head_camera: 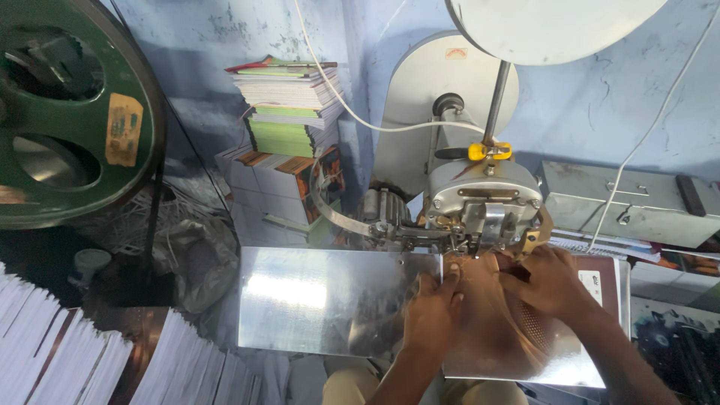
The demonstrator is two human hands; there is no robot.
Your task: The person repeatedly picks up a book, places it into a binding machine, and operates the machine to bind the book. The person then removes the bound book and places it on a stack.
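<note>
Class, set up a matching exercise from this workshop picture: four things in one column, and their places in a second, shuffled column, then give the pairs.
Things:
1. green wheel
2. stack of booklets
3. yellow clip
4. shiny metal plate

Places:
A. on the rod above the machine head
B. top left corner
C. under both hands, below the machine
D. against the blue wall, left of the machine

Pairs: 1-B, 2-D, 3-A, 4-C

wheel [75, 112] dark green, yellow label, 10 o'clock | plate [322, 300] shiny silver, centre | machine head [484, 199] grey, yellow clip [489, 151] | book stack [289, 105] green, white, red | wall [615, 97] pale blue, 2 o'clock | booklet [517, 319] brown, dotted
</note>
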